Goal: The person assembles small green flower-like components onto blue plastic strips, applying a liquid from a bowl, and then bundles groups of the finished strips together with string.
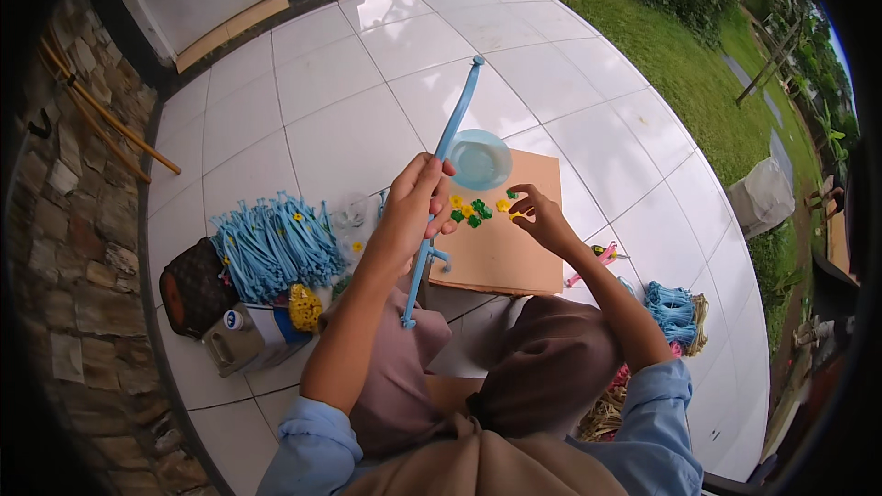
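My left hand is closed round a long light blue strip with a small knob at each end. The strip stands slantwise, its upper part over the floor tiles and its lower end above my lap. A short blue piece with a knob sticks out beside it below the hand. My right hand hovers over the right part of a cardboard box, thumb and fingers curved and apart, close to yellow flower-shaped pieces. Green flower-shaped pieces lie between the two hands. Whatever lies under the right fingertips is partly hidden.
On the cardboard box stands a pale blue bowl. To the left are a heap of blue strips, a brown bag, a metal can and a yellow bundle. Pink-handled scissors and blue bundles lie right.
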